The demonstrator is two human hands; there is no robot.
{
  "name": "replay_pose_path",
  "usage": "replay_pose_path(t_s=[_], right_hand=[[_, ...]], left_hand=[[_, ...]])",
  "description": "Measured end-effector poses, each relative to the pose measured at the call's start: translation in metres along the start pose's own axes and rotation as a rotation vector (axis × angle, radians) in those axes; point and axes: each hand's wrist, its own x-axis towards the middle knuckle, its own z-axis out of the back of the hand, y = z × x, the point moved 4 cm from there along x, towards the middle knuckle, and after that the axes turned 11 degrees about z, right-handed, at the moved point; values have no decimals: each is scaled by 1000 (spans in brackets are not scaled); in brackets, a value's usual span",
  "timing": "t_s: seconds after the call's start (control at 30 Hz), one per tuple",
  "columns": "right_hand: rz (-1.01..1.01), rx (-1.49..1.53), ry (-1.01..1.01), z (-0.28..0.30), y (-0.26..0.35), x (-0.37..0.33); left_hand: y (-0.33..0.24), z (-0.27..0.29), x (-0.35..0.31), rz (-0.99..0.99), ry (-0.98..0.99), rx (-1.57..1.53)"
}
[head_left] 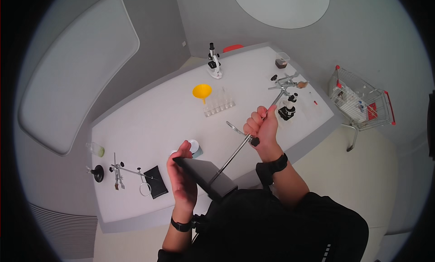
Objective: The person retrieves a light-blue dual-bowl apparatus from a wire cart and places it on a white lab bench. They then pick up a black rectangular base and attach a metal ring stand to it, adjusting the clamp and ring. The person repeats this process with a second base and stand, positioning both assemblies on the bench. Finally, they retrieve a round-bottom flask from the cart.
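Both hands hold a retort stand tilted above the table's near edge. My right hand is closed around its metal rod, between a ring clamp and a jawed clamp at the rod's far end. A black knob sits just below that hand. My left hand presses against the outer side of the dark rectangular base, its fingers partly hidden by it. Behind the base, a small cup with a white top is partly covered.
At the left stands a second retort stand, near a black round-based object and a jar with green contents. Farther back are a yellow funnel, a test tube rack and microscopes. A shopping cart stands right.
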Motion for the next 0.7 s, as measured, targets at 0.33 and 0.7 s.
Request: replay_pose_path(t_s=[0.33,0.7], right_hand=[[116,36,90,-20,17,22],[263,104,119,-55,37,41]], left_hand=[[-9,-25,-12,-151,120,71],[37,-40,-14,365,101,92]])
